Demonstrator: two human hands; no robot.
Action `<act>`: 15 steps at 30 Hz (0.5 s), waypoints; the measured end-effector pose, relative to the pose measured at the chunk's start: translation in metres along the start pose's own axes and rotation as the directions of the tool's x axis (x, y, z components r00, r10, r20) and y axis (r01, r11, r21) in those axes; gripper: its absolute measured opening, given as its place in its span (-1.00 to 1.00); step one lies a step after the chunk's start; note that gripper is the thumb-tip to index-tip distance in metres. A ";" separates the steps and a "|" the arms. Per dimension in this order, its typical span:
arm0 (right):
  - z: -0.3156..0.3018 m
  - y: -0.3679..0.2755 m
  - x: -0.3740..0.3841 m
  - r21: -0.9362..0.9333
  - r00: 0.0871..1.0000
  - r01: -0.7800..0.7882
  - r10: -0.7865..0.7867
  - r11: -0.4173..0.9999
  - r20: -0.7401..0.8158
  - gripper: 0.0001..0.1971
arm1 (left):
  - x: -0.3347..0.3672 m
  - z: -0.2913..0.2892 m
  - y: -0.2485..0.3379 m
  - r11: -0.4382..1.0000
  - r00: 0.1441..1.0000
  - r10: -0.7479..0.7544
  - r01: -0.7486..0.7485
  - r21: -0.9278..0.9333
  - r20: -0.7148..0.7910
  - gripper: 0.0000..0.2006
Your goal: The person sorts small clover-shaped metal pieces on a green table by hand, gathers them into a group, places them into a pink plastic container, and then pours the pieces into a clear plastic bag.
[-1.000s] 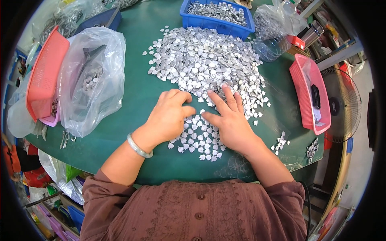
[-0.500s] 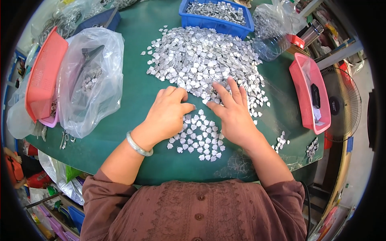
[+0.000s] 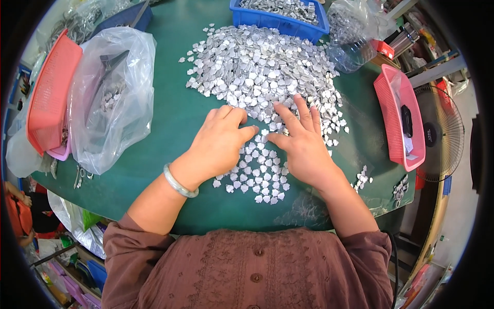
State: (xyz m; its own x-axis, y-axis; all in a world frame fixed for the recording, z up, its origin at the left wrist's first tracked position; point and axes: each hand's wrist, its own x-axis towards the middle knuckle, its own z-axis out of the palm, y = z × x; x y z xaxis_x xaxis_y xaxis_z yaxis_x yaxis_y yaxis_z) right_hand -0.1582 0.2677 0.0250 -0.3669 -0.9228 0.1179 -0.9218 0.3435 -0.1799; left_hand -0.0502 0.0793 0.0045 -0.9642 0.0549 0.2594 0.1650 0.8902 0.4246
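A broad heap of small, flat, silvery leaf-shaped metal pieces (image 3: 257, 67) covers the far middle of the table. Nearer to me lies a loose, single-layer group of the same pieces (image 3: 257, 175). At the heap's near left edge is my left hand (image 3: 218, 141), its fingers loosely curled and its thumb held apart; the fingertips are partly hidden. My right hand (image 3: 303, 144) lies palm down with fingers spread, their tips on the heap's near edge. Both thumbs point at each other across the top of the loose group. No piece shows clearly gripped in either hand.
Behind the heap stands a blue bin (image 3: 278, 28) of metal parts. A clear plastic bag (image 3: 139, 113) and a pink basket (image 3: 54, 92) are on the left. Another pink basket (image 3: 393, 123) and a fan (image 3: 437, 134) stand right. Small piles of pieces (image 3: 362, 177) lie near the right edge.
The view has shifted slightly. My left thumb has come closer to the right hand's thumb, and some pieces now lie between the thumbs, joining the loose group's upper end.
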 end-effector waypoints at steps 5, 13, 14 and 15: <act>-0.003 -0.001 -0.004 -0.007 0.999 -0.031 0.031 0.999 -0.039 -0.64 | -0.003 0.000 -0.001 1.000 1.000 0.007 -0.007 -0.007 -0.026 -0.59; -0.003 -0.005 -0.016 0.071 0.999 0.006 -0.009 0.997 0.043 -0.61 | -0.004 -0.002 0.001 0.997 0.996 0.083 -0.082 0.011 -0.032 -0.62; -0.003 -0.003 -0.015 0.062 1.000 0.008 -0.009 0.998 0.014 -0.61 | -0.005 -0.003 0.001 0.997 0.997 0.077 -0.077 -0.009 0.008 -0.62; -0.002 -0.003 -0.013 0.062 1.000 0.005 -0.006 0.998 0.014 -0.61 | -0.005 -0.004 0.002 0.997 0.996 0.073 -0.072 -0.028 0.050 -0.63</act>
State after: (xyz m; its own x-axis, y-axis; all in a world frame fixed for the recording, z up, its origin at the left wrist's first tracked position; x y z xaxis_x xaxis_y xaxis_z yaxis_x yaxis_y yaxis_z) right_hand -0.1512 0.2796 0.0262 -0.3599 -0.9270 0.1055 -0.9141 0.3276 -0.2391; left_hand -0.0447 0.0786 0.0074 -0.9587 0.1424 0.2460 0.2395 0.8709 0.4292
